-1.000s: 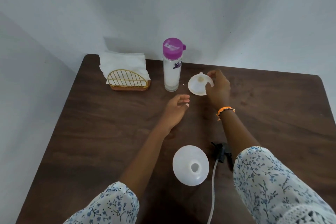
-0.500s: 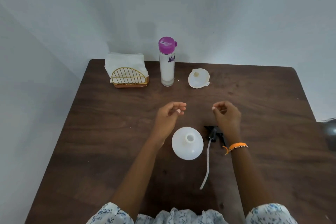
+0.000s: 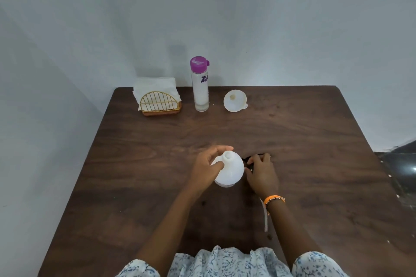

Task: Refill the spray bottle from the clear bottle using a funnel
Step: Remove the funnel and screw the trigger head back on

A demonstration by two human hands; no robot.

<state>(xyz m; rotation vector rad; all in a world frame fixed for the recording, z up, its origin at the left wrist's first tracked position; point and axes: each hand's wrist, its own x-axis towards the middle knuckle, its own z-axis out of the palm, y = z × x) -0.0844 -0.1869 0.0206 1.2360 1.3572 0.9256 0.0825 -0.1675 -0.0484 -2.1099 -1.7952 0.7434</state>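
Mid-frame, the left hand (image 3: 206, 170) is gripping the white round plastic spray bottle (image 3: 229, 170) while the right hand (image 3: 261, 173) is pinching the black sprayer head (image 3: 247, 160)

A wide stretch of bare table (image 3: 292, 141) is left open mid-board; the far edge is blocked by napkin holder (image 3: 161, 105), clear bottle (image 3: 201, 92) and funnel (image 3: 235, 100).

A plain room in what looks like a home: a dark wood-grain bench (image 3: 157, 164) is pushed into a corner of bare pale walls (image 3: 270, 18). At the bench's far edge stands a gold wire napkin holder (image 3: 157, 104) with white paper napkins (image 3: 155, 87) in it.
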